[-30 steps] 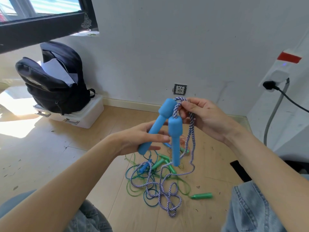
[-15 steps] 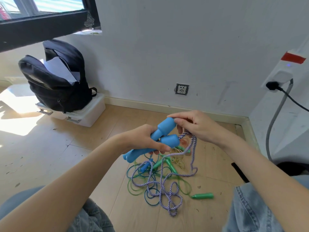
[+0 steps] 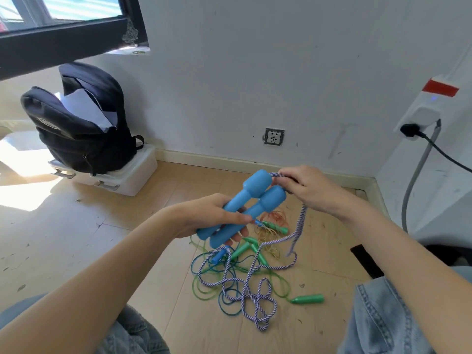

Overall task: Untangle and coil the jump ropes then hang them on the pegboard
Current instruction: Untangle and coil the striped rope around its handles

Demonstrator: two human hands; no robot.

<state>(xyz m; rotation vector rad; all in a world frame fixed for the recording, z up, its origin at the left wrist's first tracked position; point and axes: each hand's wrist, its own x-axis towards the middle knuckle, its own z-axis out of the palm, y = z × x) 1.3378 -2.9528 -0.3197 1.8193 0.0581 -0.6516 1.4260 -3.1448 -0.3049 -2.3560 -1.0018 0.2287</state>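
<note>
Nearest the camera, two denim-clad knees [image 3: 378, 318] frame the lower edge. Between them, at 6 o'clock, a tangle of ropes [image 3: 240, 284] lies on the wooden floor [image 3: 76, 238]: a blue-and-white twisted rope [image 3: 258, 300], thin green and blue cords, and several green handles, one [image 3: 307, 299] lying apart at 5 o'clock.

Above the tangle, at centre, the left hand [image 3: 212, 215] closes its grip around two blue handles [image 3: 245, 208], held side by side and pointing toward 1 o'clock. The right hand [image 3: 306, 187], at 2 o'clock from the left hand, pinches the twisted rope where it leaves the handle tops; the grip is narrow on the rope. The rope hangs from this hand down to the floor tangle.

Farther off, at 10 o'clock, a black backpack [image 3: 79, 123] rests open on a white box [image 3: 127, 180]. A wall socket [image 3: 274, 136] sits at 12 o'clock. At 2 o'clock, a black plug [image 3: 410, 129] sits in a white power strip [image 3: 429, 108].
</note>
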